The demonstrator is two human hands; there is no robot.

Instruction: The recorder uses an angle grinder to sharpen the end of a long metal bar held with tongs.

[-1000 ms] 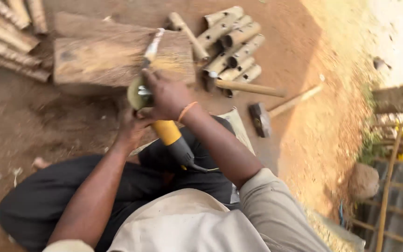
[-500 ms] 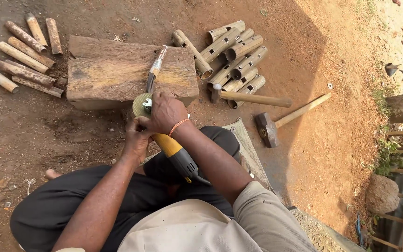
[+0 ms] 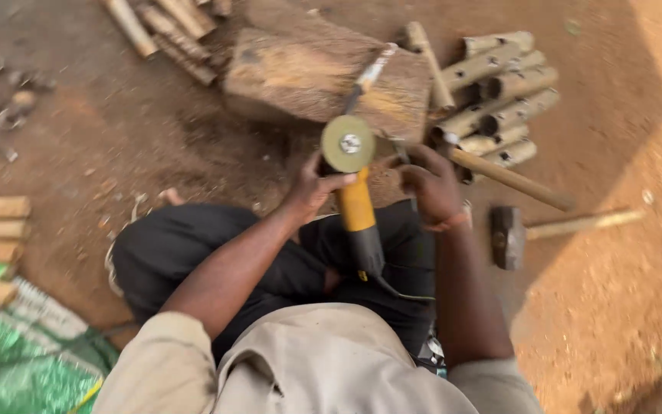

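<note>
The left hand [image 3: 312, 188] is gripping the yellow-bodied angle grinder [image 3: 354, 195] at its neck, holding it over the lap, disc [image 3: 348, 143] facing up. The right hand [image 3: 428, 184] is curling beside it, its grasp unclear. The worn wooden block [image 3: 323, 77] is lying just ahead, nothing being cut yet

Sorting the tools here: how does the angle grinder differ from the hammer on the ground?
The angle grinder has a yellow-and-black body with a round disc; the hammer has a dark metal head on a pale wooden handle. The grinder is up in the left hand, with the right hand beside it; the hammer lies untouched on the dirt. Both lie close to the wooden block.
</note>
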